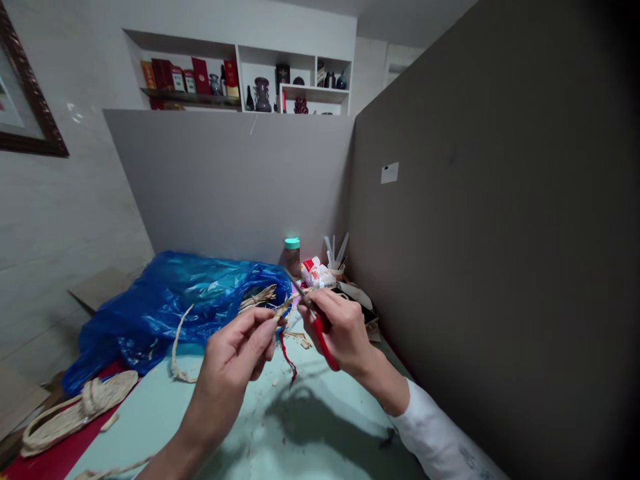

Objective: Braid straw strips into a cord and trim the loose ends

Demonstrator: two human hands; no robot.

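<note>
My left hand pinches a thin pale straw strip between thumb and fingers, and a short red cord dangles below it. My right hand is closed round red-handled scissors, whose blades reach up and left to the tip of the strip. Both hands hover above a pale green table top.
A crumpled blue plastic bag with straw lies at the left. A woven straw coil rests on red cloth at the near left. A green-capped jar, a red-white packet and a cup of sticks stand at the back. Grey partitions close off back and right.
</note>
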